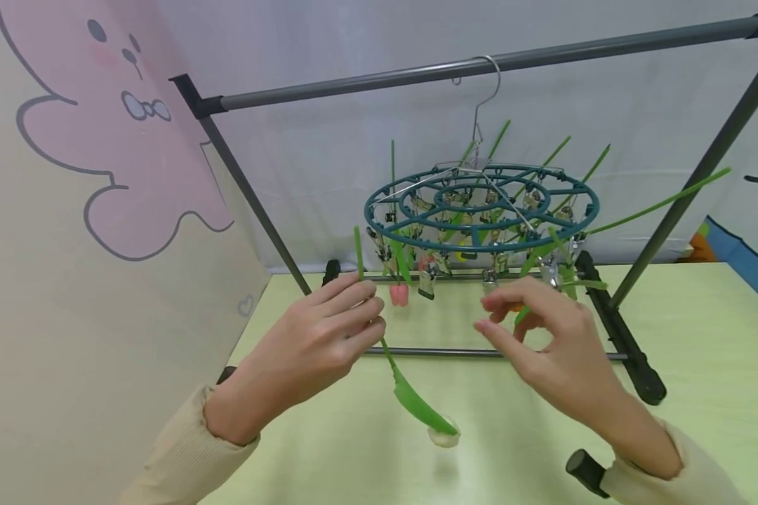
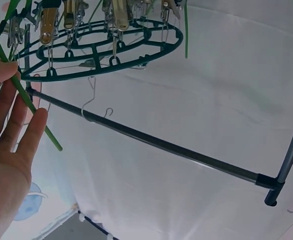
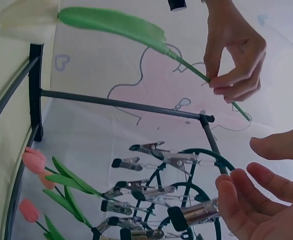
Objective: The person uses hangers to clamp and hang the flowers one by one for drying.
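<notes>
My left hand (image 1: 328, 330) pinches the green stem of a white artificial tulip (image 1: 445, 436) between thumb and fingers. The flower hangs head down, its long green leaf (image 1: 417, 403) just above the bloom, while the stem's bare end sticks up past the fingers. To the right, my right hand (image 1: 559, 351) holds nothing; thumb and index finger are curved and apart, close below the front right of a round teal clip hanger (image 1: 474, 247). Metal clips (image 1: 427, 282) dangle from its ring, gripping other tulips. A pink tulip (image 1: 399, 294) hangs at the hanger's left.
A dark metal rack stands on the pale green table (image 1: 328, 449), and the hanger's hook (image 1: 497, 81) loops over its top bar (image 1: 354, 88). Several green stems poke up and out of the ring, one long stem (image 1: 663, 203) reaching right. White cloth (image 1: 303, 175) hangs behind.
</notes>
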The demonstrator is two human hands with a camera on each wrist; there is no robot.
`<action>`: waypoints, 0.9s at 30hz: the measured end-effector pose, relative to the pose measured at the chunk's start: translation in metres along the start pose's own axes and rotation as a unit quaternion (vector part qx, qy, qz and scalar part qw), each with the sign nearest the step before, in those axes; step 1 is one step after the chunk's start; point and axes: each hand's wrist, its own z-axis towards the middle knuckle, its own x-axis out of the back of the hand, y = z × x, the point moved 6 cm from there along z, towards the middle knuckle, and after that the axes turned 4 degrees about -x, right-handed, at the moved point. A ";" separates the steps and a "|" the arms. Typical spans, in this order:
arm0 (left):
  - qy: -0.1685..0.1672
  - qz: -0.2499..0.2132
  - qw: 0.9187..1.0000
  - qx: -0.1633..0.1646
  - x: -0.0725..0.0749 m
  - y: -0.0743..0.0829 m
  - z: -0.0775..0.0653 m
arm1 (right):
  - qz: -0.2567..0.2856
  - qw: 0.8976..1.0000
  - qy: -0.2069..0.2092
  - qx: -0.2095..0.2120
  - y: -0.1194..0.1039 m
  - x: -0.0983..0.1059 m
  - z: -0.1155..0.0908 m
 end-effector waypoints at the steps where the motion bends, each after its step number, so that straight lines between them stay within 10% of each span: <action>1: 0.003 0.000 1.000 -0.003 0.001 0.000 0.001 | 0.008 1.000 -0.014 0.001 -0.001 -0.005 -0.001; 16: 0.038 -0.024 0.999 -0.008 -0.001 0.009 0.005 | 0.131 0.965 -0.210 -0.081 0.005 -0.079 -0.018; 27: 0.114 -0.095 0.988 0.032 0.001 0.015 0.005 | 0.144 0.960 -0.229 -0.080 0.012 -0.084 -0.022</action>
